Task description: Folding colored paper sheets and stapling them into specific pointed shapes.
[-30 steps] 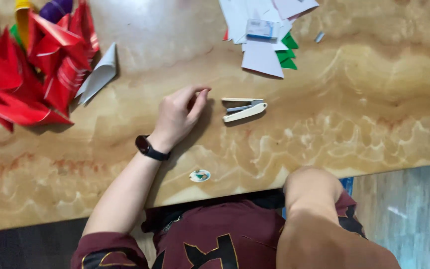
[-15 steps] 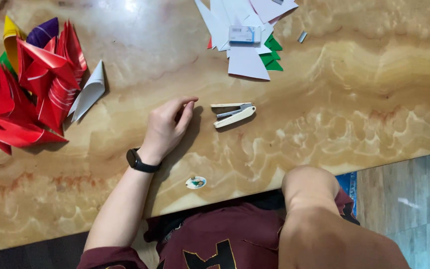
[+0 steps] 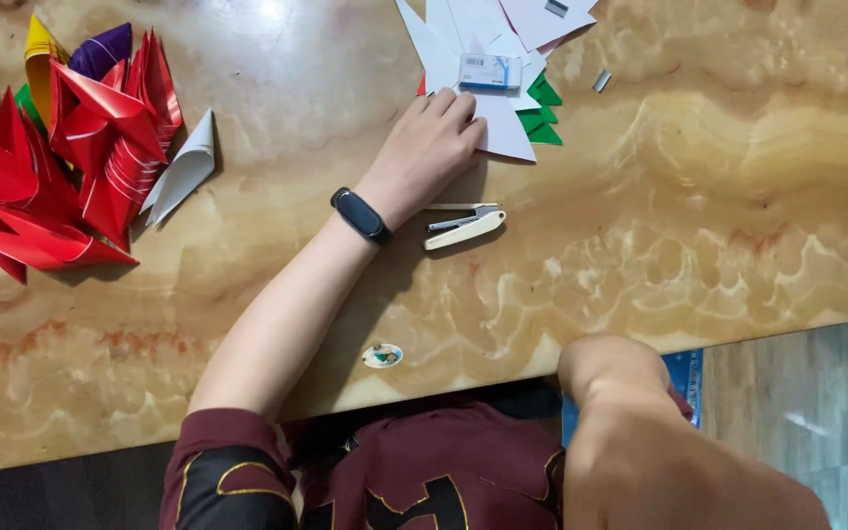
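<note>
At the far left of the marbled tan table [image 3: 718, 226], a heap of folded red paper shapes [image 3: 61, 167] is lying with a yellow piece [image 3: 39, 49] and a purple piece [image 3: 102, 49] poking out at its top, and a white paper cone [image 3: 184, 167] is resting just beside it on the right. Moving rightward, the person's left hand [image 3: 426, 152], with a dark wristband [image 3: 361, 215] on the wrist, is lying palm down, its fingers loosely together and pressing flat on the edge of a stack of white paper sheets [image 3: 503, 132]; it is grasping nothing. A white stapler [image 3: 463, 228] is sitting just below the hand, close to the wrist and apart from the fingers. A small blue-and-white box [image 3: 490, 72] is lying on the sheets above the fingertips, with green paper bits [image 3: 544, 113] sticking out to the right. Near the table's front edge a small round sticker [image 3: 383, 355] is showing. The right arm is filling the lower right corner, its hand out of sight.
</note>
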